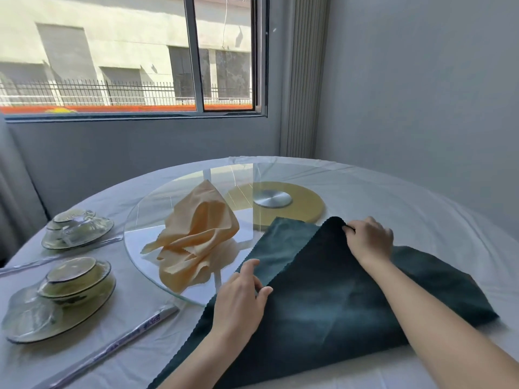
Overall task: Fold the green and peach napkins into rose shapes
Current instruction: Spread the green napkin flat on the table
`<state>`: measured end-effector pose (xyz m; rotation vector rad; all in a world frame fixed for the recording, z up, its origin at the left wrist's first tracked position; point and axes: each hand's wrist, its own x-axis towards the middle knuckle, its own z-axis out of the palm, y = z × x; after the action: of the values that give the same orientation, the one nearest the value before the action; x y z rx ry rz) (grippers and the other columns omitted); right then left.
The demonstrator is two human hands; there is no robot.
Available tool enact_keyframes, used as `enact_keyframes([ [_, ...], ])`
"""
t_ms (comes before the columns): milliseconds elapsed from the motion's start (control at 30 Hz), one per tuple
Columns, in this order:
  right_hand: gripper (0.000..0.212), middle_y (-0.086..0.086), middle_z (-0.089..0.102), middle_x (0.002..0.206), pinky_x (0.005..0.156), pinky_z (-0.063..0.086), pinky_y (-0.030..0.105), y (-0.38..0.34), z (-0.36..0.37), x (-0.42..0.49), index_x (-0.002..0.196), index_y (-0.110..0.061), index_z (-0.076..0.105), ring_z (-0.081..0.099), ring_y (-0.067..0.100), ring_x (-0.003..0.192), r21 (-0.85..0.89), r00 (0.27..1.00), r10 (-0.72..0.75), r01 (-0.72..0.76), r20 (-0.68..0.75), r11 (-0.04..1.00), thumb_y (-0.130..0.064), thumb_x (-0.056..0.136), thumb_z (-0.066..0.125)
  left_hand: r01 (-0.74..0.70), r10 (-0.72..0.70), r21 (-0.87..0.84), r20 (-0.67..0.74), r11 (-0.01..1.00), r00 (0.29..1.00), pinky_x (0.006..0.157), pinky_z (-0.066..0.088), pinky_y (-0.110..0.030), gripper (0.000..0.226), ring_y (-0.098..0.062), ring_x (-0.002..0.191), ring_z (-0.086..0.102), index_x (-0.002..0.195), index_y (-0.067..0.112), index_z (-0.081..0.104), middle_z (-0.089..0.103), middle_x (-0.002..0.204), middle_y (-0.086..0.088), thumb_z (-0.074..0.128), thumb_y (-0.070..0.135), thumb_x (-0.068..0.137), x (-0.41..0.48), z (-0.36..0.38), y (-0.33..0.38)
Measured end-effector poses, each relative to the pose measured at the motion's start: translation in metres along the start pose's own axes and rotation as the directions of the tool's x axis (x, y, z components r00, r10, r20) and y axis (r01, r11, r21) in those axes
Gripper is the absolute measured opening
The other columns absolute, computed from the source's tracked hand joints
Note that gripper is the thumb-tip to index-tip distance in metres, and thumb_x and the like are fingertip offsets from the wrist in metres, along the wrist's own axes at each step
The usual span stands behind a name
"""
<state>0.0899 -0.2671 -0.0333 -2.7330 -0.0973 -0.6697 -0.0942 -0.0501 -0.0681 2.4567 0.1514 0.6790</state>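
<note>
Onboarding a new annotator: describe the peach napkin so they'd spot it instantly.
On the round white-clothed table sits a glass turntable. The peach napkin lies on the turntable's near left part. Unlike the dark, spread-out green napkin to its right, it is pale and crumpled into a peaked heap.

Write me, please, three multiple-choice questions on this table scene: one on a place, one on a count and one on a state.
1. Where does the peach napkin lie?
A. on the glass turntable
B. on the floor
C. in a bowl

2. How many wrapped dish sets stand at the left?
A. one
B. two
C. four

3. What is the state of the green napkin?
A. rolled into a rose
B. lying untouched
C. held at its edge by both hands

Key: 1 A, it sits crumpled on the glass; 2 B, a near set and a far one; 3 C, the left hand and right hand pinch its scalloped edge.
</note>
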Motion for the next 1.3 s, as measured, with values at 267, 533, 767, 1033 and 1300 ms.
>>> enact_keyframes([
  [267,0.031,0.007,0.067,0.107,0.088,0.038,0.036,-0.059,0.026,0.028,0.117,-0.021,0.062,0.056,0.03,0.096,0.211,0.988,-0.058,0.027,0.141,0.977,-0.021,0.093,0.042,0.084,-0.081,0.165,-0.026,0.983,0.996,0.091,0.038,-0.029,0.046,-0.015,0.105,0.052,0.134,0.023,0.035,0.063,0.094,0.012,0.05,0.033,0.092,0.032,0.01,-0.03],
  [533,0.065,-0.004,0.036,0.147,0.11,0.024,0.035,-0.038,0.019,-0.035,0.143,-0.027,0.031,0.033,0.014,0.135,0.087,0.86,-0.299,0.289,0.414,0.953,-0.062,0.089,0.039,0.137,-0.155,0.28,0.041,0.95,0.987,0.085,0.039,-0.032,0.035,-0.021,0.107,0.052,0.125,0.02,0.04,0.063,0.104,0.003,0.047,0.031,0.092,0.045,0.018,-0.044],
  [767,0.079,0.0,0.022,0.154,0.116,0.008,0.041,-0.024,0.018,-0.069,0.145,-0.036,0.024,0.015,0.017,0.143,-0.048,0.819,-0.187,0.252,0.542,0.966,-0.079,0.079,0.02,0.076,-0.143,0.434,0.124,0.898,0.982,0.087,0.038,-0.032,0.03,-0.021,0.113,0.044,0.118,0.024,0.052,0.054,0.123,0.007,0.034,0.029,0.094,0.043,0.017,-0.039],
  [1033,0.079,-0.001,0.005,0.158,0.117,0.004,0.039,-0.041,0.033,-0.058,0.147,-0.038,0.012,0.0,0.015,0.145,-0.029,0.788,-0.189,0.254,0.586,0.967,-0.079,0.08,0.02,-0.026,-0.132,0.505,0.275,0.862,0.952,0.088,0.042,-0.034,0.055,-0.022,0.111,0.045,0.123,0.023,0.049,0.055,0.116,0.003,0.038,0.061,0.086,0.052,0.005,-0.038],
  [1300,0.078,-0.004,0.0,0.158,0.117,0.001,0.038,-0.04,0.042,-0.053,0.147,-0.04,0.007,-0.004,0.012,0.145,-0.039,0.784,-0.184,0.256,0.592,0.966,-0.079,0.08,0.016,0.024,-0.18,0.475,0.287,0.88,0.941,0.088,0.044,-0.036,0.051,-0.026,0.109,0.041,0.122,0.025,0.054,0.047,0.118,0.0,0.04,0.058,0.085,0.058,0.009,-0.04],
])
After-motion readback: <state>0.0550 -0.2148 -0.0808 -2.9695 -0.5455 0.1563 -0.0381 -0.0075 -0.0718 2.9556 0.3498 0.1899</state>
